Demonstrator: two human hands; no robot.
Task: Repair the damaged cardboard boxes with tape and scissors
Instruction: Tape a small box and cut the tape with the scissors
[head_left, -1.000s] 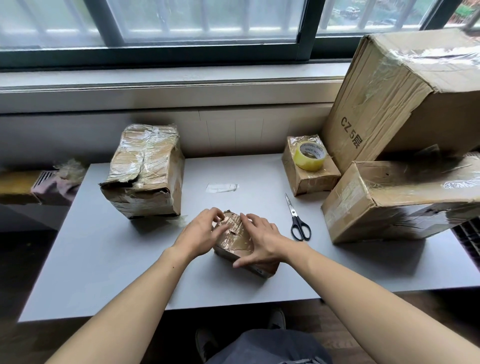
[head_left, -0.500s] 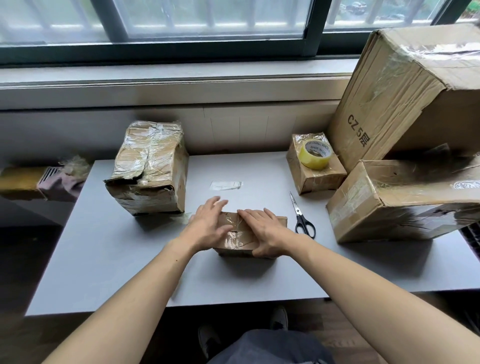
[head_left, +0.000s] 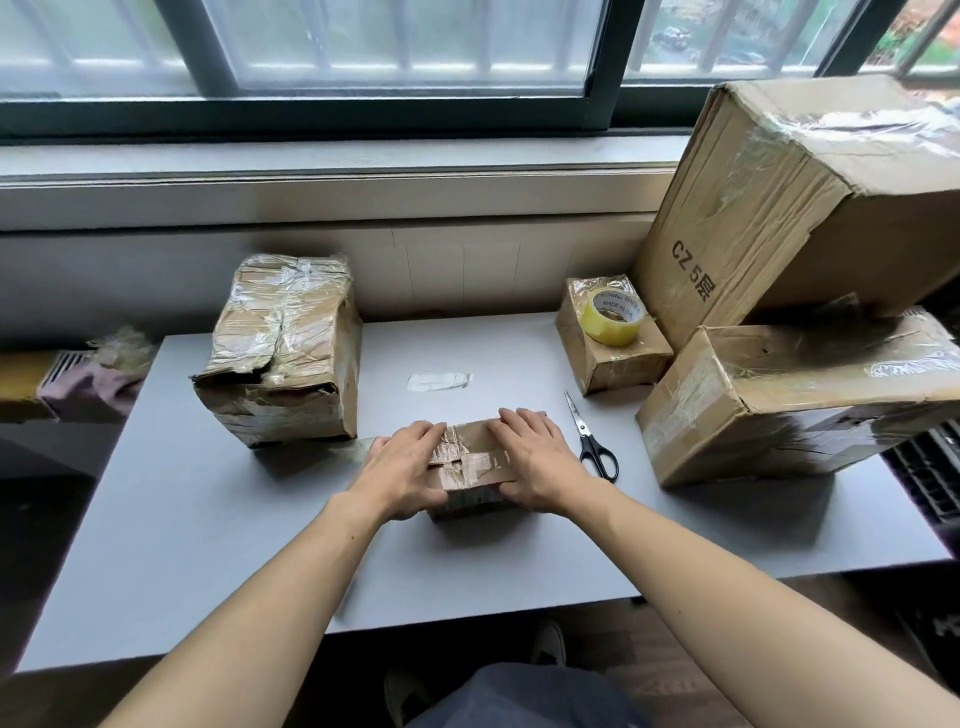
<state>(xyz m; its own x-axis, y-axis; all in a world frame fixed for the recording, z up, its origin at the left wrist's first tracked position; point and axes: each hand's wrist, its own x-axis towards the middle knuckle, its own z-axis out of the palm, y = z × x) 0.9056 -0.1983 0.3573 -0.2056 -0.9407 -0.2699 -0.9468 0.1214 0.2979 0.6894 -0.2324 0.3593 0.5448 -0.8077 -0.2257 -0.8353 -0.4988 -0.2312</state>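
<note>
A small cardboard box (head_left: 470, 460), patched with clear tape, lies flat on the grey table (head_left: 208, 545) in front of me. My left hand (head_left: 402, 475) rests on its left end and my right hand (head_left: 535, 462) on its right end. The fingers of both lie straight over the top, and the thumbs sit against the near side. Black-handled scissors (head_left: 592, 439) lie just right of my right hand. A yellow tape roll (head_left: 612, 318) sits on another small box (head_left: 613, 364) at the back right.
A crumpled, heavily taped box (head_left: 285, 353) stands at the back left. Two large boxes are stacked on the right, the upper one (head_left: 805, 208) leaning on the lower one (head_left: 779, 405). A scrap of tape (head_left: 439, 381) is stuck to the table behind the small box.
The small box was tilted up on an edge in my hands; it now lies flat. Both hands have flattened on its top and spread toward its two ends.
</note>
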